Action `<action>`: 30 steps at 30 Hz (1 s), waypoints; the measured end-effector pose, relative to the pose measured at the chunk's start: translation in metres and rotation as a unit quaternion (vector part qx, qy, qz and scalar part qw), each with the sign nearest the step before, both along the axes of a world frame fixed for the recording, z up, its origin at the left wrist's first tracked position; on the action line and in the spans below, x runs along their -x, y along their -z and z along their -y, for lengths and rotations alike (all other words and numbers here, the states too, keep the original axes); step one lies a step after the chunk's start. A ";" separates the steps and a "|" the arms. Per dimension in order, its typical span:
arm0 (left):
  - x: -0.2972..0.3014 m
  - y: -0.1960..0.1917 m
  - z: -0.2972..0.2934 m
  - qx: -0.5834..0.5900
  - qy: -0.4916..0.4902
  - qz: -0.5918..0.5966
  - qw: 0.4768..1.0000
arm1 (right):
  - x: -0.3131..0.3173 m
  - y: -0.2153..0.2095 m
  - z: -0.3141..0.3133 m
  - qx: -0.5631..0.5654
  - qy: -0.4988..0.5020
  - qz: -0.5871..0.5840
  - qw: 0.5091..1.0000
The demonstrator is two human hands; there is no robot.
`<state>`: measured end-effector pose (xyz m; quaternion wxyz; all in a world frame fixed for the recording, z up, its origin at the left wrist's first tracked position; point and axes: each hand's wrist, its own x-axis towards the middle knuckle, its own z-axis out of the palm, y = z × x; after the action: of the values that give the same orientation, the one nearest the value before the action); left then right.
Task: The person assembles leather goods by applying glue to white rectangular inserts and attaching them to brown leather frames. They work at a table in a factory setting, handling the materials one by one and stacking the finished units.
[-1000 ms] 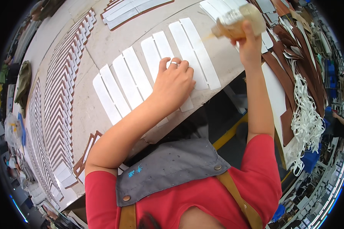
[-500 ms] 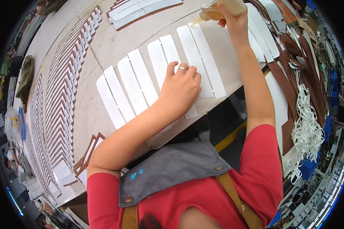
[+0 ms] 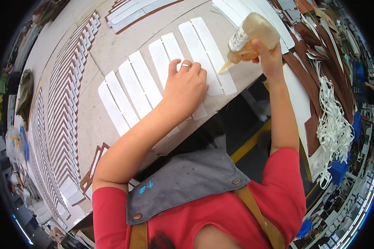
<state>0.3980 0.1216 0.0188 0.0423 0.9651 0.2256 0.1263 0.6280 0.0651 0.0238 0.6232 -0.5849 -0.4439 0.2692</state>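
Observation:
In my right hand [image 3: 270, 60] is a clear squeeze bottle [image 3: 259, 31], tilted nozzle-down, with yellowish liquid inside. Its narrow tip points at the near part of the rightmost white strip [image 3: 211, 47]; whether it touches cannot be made out. My left hand [image 3: 185, 85], a ring on one finger, rests palm down over another white strip [image 3: 172, 45], fingers bent and apart. Its fingertips are partly hidden. Several white strips lie side by side in pairs on the table [image 3: 108, 47], with a thin gap within each pair.
Long overlapping rows of brown-edged white pieces [image 3: 68, 83] cover the left of the table. Another stack [image 3: 141, 14] lies at the far side. Brown strips [image 3: 313, 89] and a tangle of white cord [image 3: 334, 124] hang at the right. The table's front edge runs close to my body.
My right hand has brought the bottle from the far end of the rightmost strips toward their near end. The left hand stays on the strips. The whole view has shifted slightly.

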 end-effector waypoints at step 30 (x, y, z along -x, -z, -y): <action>-0.006 0.003 0.002 -0.021 0.001 -0.027 0.999 | 0.001 -0.009 -0.098 -0.240 -0.056 0.028 0.969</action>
<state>0.4039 0.1198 0.0155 0.0158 0.9691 0.2227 0.1053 0.6271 0.1631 0.0326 0.7164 -0.3999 -0.5448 0.1733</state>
